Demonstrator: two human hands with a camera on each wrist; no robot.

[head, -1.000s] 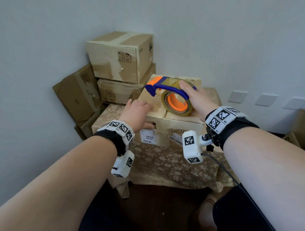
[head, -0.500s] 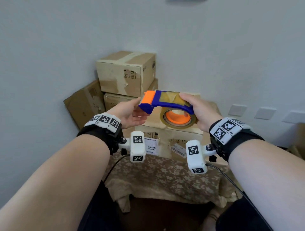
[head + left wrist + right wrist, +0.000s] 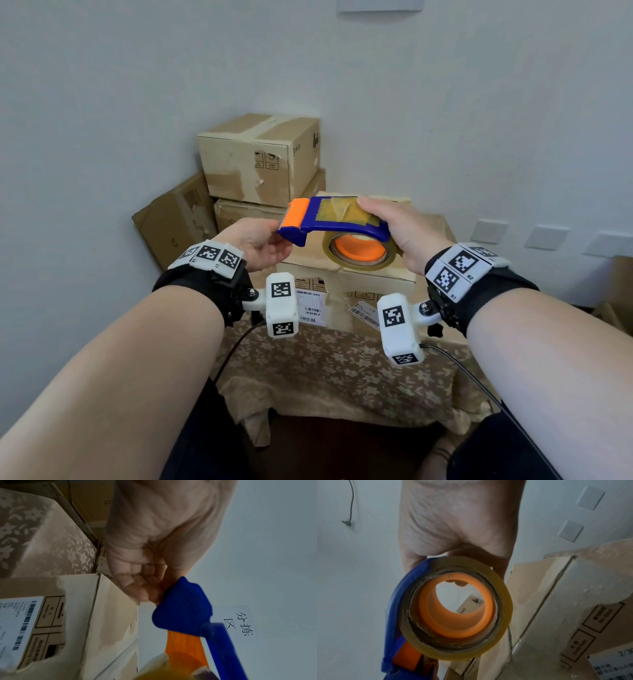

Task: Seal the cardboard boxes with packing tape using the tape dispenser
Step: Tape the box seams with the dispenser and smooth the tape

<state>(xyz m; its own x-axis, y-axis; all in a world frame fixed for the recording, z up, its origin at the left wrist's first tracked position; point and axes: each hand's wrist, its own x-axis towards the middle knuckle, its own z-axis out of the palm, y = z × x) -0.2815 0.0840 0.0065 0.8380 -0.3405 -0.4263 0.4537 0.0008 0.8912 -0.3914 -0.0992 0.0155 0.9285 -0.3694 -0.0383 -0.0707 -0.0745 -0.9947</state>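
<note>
The right hand (image 3: pixel 400 236) is clamped on the tape dispenser (image 3: pixel 337 222), fingers curled over the rear of its blue frame above the tape roll (image 3: pixel 359 251), and holds it in the air above the front cardboard box (image 3: pixel 373 274). In the right wrist view a fingertip shows through the roll's orange core (image 3: pixel 457 616). The left hand (image 3: pixel 253 245) is at the dispenser's other end, its curled fingers (image 3: pixel 137 586) against the underside of the blue nose just below the orange cutter head (image 3: pixel 296 214); whether they actually pinch the tape end cannot be told. The 2 hands are apart, 1 at each end of the dispenser.

The front cardboard box sits on a low table covered by a beige flowered cloth (image 3: pixel 342 373). White shipping labels (image 3: pixel 310 306) with barcodes are stuck on its near face, and old tape strips cross its top edge. Its flaps lie closed.

Behind and left of it, 2 closed boxes are stacked: the top box (image 3: pixel 260 157), taped along its middle seam, on a flatter lower box (image 3: pixel 239 214). Another box (image 3: pixel 174 219) leans tilted against the wall left of the stack.

The wall (image 3: pixel 479 120) is plain pale grey, with 3 blank white plates (image 3: pixel 488 231) low on the right. Black Chinese characters (image 3: pixel 240 623) are printed on the wall in the left wrist view.
</note>
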